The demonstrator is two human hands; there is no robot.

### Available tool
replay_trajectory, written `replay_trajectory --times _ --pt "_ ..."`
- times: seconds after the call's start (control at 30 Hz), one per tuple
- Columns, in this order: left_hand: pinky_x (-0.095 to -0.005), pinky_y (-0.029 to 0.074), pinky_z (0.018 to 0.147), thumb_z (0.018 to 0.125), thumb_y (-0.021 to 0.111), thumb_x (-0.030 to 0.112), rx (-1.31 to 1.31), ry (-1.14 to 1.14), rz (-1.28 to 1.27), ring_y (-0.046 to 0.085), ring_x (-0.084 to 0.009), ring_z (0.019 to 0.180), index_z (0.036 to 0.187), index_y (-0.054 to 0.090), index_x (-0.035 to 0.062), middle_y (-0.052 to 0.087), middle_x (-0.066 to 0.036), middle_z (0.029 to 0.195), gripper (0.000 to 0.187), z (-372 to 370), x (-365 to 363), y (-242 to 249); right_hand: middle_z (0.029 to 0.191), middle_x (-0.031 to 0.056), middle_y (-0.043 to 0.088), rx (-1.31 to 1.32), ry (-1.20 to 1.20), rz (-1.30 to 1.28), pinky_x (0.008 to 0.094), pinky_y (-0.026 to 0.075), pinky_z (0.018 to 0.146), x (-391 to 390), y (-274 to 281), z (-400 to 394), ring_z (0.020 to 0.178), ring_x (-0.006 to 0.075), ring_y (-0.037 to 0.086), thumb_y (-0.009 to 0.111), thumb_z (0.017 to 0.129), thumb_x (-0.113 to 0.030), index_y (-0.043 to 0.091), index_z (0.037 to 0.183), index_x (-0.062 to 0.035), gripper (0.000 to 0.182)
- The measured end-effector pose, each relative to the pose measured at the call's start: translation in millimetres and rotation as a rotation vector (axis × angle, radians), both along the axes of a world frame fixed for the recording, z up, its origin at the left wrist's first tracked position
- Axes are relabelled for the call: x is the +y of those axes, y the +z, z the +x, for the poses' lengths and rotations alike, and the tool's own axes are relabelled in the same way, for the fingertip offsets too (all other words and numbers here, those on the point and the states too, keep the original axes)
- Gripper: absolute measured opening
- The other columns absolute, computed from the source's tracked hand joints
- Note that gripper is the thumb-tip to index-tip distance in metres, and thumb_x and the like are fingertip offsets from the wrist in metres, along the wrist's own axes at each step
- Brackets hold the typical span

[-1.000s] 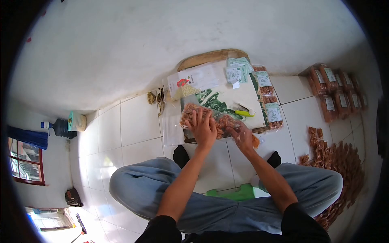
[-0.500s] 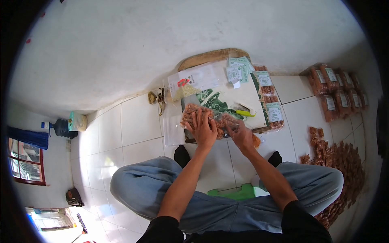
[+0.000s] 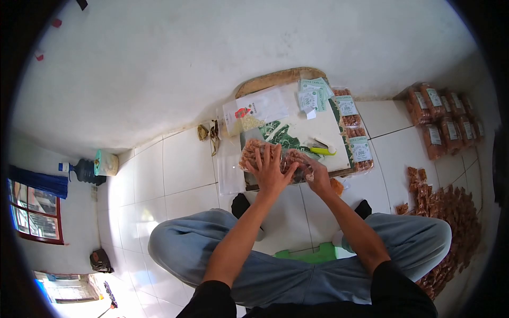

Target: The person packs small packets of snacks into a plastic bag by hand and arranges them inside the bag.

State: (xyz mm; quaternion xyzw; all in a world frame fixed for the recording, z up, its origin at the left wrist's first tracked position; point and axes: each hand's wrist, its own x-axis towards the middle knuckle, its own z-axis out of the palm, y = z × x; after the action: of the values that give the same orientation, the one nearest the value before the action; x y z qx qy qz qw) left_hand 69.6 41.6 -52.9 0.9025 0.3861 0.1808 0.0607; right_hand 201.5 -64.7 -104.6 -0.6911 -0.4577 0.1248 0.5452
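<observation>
A clear plastic bag of reddish-brown snacks lies on the near edge of a low board. My left hand rests on it with spread fingers, thumb pointing right. At the bag's right end, my right hand pinches the clear plastic. Beyond the bag a green-handled cutter lies beside a green leaf print. Printed labels are piled at the board's far side, and clear plastic bags lie at its far left.
Two labelled packs line the board's right side. Several filled packs stand by the wall at right, above a heap of small packets. A green stool is between my legs. A tub and water bottle are at left.
My left hand's thumb has moved toward the right hand on the bag. The whole view has shifted slightly to the right.
</observation>
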Motion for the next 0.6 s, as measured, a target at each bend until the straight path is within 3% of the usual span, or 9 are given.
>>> replay_trajectory --times 0.07,0.13,0.17,0.23,0.33,0.47,0.53,0.6 --pt "-0.0641 0.013 0.111 0.091 0.054 0.057 0.016 -0.043 0.066 0.030 -0.0343 0.141 0.141 0.047 0.0153 0.044 -0.011 0.146 0.065 1.7 9.3 0.0 0.100 0.0224 0.068 0.013 0.040 0.053 0.0364 0.053 0.078 -0.5 -3.0 1.1 0.084 0.0331 0.068 0.062 0.088 -0.003 0.058 0.128 -0.0029 0.041" --pt "-0.0544 0.022 0.112 0.094 0.054 0.047 -0.098 -0.436 0.084 0.042 -0.0302 0.132 0.130 0.055 0.0104 0.054 -0.011 0.135 0.051 7.0 25.8 -0.1 0.096 0.0228 0.065 0.063 -0.042 -0.048 0.0419 0.051 0.076 0.5 -0.9 -4.6 0.085 0.0382 0.064 0.060 0.090 -0.005 0.057 0.128 -0.0040 0.038" --pt "-0.0544 0.022 0.112 0.094 0.054 0.047 -0.099 -0.438 0.084 0.042 -0.0302 0.132 0.130 0.055 0.0104 0.054 -0.011 0.135 0.051 11.0 29.9 -1.0 0.096 0.0228 0.065 0.062 -0.044 -0.048 0.0419 0.051 0.076 -0.7 0.9 -4.3 0.085 0.0382 0.064 0.060 0.090 -0.005 0.057 0.128 -0.0040 0.038" --pt "-0.0452 0.031 0.107 0.096 0.053 0.034 -0.110 -0.505 0.043 0.053 -0.0255 0.118 0.119 0.060 0.0073 0.062 -0.010 0.120 0.036 16.9 36.9 2.1 0.097 0.0230 0.064 0.140 -0.006 -0.171 0.0424 0.050 0.077 -2.0 11.3 -4.4 0.086 0.0394 0.063 0.060 0.089 -0.003 0.058 0.127 -0.0037 0.038" --pt "-0.0432 0.035 0.102 0.096 0.053 0.026 -0.123 -0.566 -0.028 0.057 -0.0237 0.109 0.108 0.063 0.0082 0.063 -0.006 0.113 0.024 26.8 40.8 0.9 0.097 0.0231 0.064 0.027 0.004 -0.111 0.0419 0.050 0.075 1.0 10.7 -3.6 0.086 0.0392 0.063 0.060 0.088 -0.002 0.060 0.121 -0.0027 0.033" --pt "-0.0398 0.038 0.099 0.095 0.054 0.022 -0.122 -0.611 -0.075 0.059 -0.0227 0.104 0.107 0.064 0.0087 0.065 -0.004 0.111 0.021 29.8 41.8 3.3 0.092 0.0219 0.065 0.043 -0.008 -0.116 0.0416 0.050 0.072 5.0 4.2 -2.7 0.082 0.0380 0.064 0.062 0.087 -0.002 0.064 0.110 -0.0012 0.023" --pt "-0.0402 0.040 0.097 0.093 0.057 0.020 -0.184 -0.610 -0.130 0.060 -0.0241 0.104 0.104 0.066 0.0103 0.067 -0.005 0.109 0.017 29.7 40.8 1.8 0.078 0.0191 0.063 -0.016 -0.044 -0.035 0.0341 0.049 0.063 8.6 -1.8 -3.4 0.065 0.0294 0.060 0.061 0.094 -0.010 0.066 0.103 0.0006 0.015" --pt "-0.0393 0.042 0.094 0.092 0.059 0.019 -0.208 -0.613 -0.125 0.062 -0.0245 0.102 0.103 0.066 0.0098 0.068 -0.005 0.105 0.016 31.9 41.6 0.6 0.077 0.0194 0.063 0.034 -0.047 -0.057 0.0340 0.048 0.062 7.9 -0.9 -6.1 0.063 0.0288 0.059 0.061 0.093 -0.010 0.066 0.100 0.0011 0.014"
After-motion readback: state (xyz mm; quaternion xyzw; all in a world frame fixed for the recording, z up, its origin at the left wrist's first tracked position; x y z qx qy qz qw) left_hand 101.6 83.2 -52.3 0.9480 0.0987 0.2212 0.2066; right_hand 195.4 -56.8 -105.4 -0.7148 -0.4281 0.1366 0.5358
